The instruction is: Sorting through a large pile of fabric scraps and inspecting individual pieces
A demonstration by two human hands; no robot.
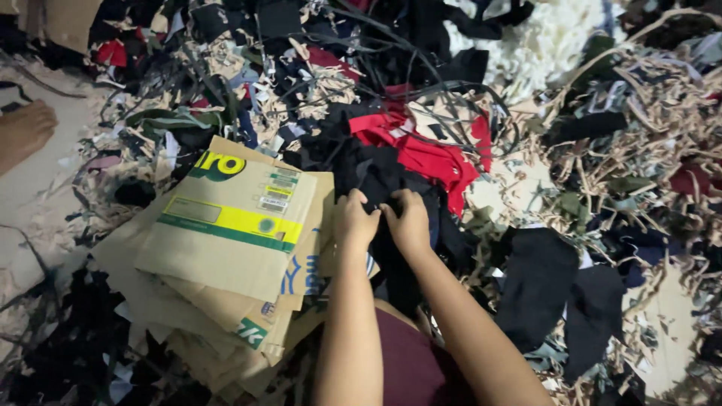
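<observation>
- Here, my left hand (353, 219) and right hand (410, 218) sit side by side, both closed, fingers bunched into the black cloth (383, 180) heaped straight ahead.
- Just left of them I log a stack of flattened cardboard boxes (226, 256); the top sheet carries a yellow band edged in green and small white labels near its upper right corner.
- Red fabric (429, 154) lies just beyond the black cloth.
- White stuffing (541, 45) sits at top right.
- A bare foot (22, 131) shows at the far left edge.
</observation>
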